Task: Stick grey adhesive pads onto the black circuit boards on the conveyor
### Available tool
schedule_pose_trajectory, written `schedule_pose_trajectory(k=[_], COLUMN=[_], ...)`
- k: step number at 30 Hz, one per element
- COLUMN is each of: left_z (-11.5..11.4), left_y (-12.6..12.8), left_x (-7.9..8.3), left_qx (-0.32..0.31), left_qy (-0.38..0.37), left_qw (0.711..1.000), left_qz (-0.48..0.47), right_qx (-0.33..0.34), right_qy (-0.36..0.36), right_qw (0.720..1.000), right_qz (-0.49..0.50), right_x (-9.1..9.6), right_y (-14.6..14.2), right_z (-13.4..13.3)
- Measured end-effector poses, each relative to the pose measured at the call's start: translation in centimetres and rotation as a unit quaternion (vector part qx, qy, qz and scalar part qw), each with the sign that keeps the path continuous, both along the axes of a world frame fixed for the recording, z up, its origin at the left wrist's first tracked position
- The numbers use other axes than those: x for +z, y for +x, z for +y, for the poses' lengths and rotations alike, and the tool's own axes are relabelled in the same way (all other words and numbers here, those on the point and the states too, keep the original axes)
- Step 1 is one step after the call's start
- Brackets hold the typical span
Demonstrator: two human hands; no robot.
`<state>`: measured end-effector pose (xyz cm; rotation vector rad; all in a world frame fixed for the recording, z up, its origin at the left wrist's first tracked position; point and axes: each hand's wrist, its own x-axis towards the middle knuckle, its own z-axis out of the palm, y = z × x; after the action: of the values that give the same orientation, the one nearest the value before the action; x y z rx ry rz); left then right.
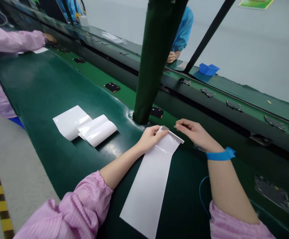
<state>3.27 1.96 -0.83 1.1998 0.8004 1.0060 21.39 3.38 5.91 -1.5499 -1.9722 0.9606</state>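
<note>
A long white sheet (150, 179) lies on the green work surface (42, 89) in front of me. My left hand (150, 136) is closed on its far end, fingers pinching the edge near a grey strip (175, 136). My right hand (194, 132) is just to the right, fingers pinched together at the strip's far tip; a blue wrist strap (220, 155) with a blue cord circles that wrist. Whether the right fingers grip the strip or a thin film is too small to tell.
Two curled white sheets (84, 126) lie to the left. A dark green post (154, 59) rises just beyond my hands. Small black parts (112, 87) ride the conveyor belt. A person's pink sleeve (12, 39) reaches in at far left; another person in blue (182, 33) stands opposite, near a blue tray (208, 69).
</note>
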Motion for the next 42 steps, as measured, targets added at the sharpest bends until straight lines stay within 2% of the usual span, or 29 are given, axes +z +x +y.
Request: schedule_pose_trajectory(k=[3, 8, 11, 14, 22, 25, 28, 30, 34, 37, 40, 42], left_z=[0.0, 0.0, 0.0, -0.1, -0.1, 0.0, 0.0, 0.0, 0.1, 0.0, 0.0, -0.1], left_y=[-0.1, -0.1, 0.0, 0.0, -0.1, -0.1, -0.1, -0.1, -0.1, -0.2, -0.2, -0.1], left_x=[0.1, 0.0, 0.0, 0.1, 0.1, -0.1, -0.2, -0.3, -0.2, 0.0, 0.2, 0.2], left_qx=[-0.006, 0.000, 0.003, -0.001, 0.003, 0.002, -0.001, -0.001, -0.007, -0.009, -0.012, -0.015], left_qy=[0.012, 0.037, 0.032, 0.030, 0.042, 0.049, 0.052, 0.057, 0.062, 0.059, 0.053, 0.048], left_qw=[1.000, 0.999, 0.999, 0.999, 0.999, 0.998, 0.998, 0.998, 0.997, 0.997, 0.996, 0.996], left_qz=[0.017, 0.035, 0.032, 0.023, 0.032, 0.033, 0.034, 0.039, 0.041, 0.059, 0.071, 0.071], right_qx=[-0.003, 0.061, 0.074, 0.090, 0.142, 0.106, 0.000, -0.060, -0.036, -0.063, -0.093, -0.097], right_qy=[0.028, 0.016, 0.020, -0.011, -0.035, -0.025, 0.009, 0.027, 0.017, 0.024, -0.027, -0.059], right_qw=[0.999, 0.994, 0.985, 0.979, 0.959, 0.960, 0.967, 0.969, 0.979, 0.983, 0.993, 0.993], right_qz=[-0.029, -0.093, -0.152, -0.183, -0.245, -0.259, -0.254, -0.239, -0.202, -0.171, -0.071, -0.011], right_x=[-1.0, -3.1, -3.3, -3.1, -2.9, -3.4, -3.8, -4.0, -4.2, -4.5, -4.2, -3.1], right_y=[0.5, 0.0, -0.5, -0.4, 0.9, 1.2, 1.6, 1.8, 2.5, 2.8, 3.0, 3.3], right_z=[3.2, 9.6, 11.6, 12.3, 12.1, 11.7, 10.8, 10.0, 8.2, 6.8, 5.5, 4.5])
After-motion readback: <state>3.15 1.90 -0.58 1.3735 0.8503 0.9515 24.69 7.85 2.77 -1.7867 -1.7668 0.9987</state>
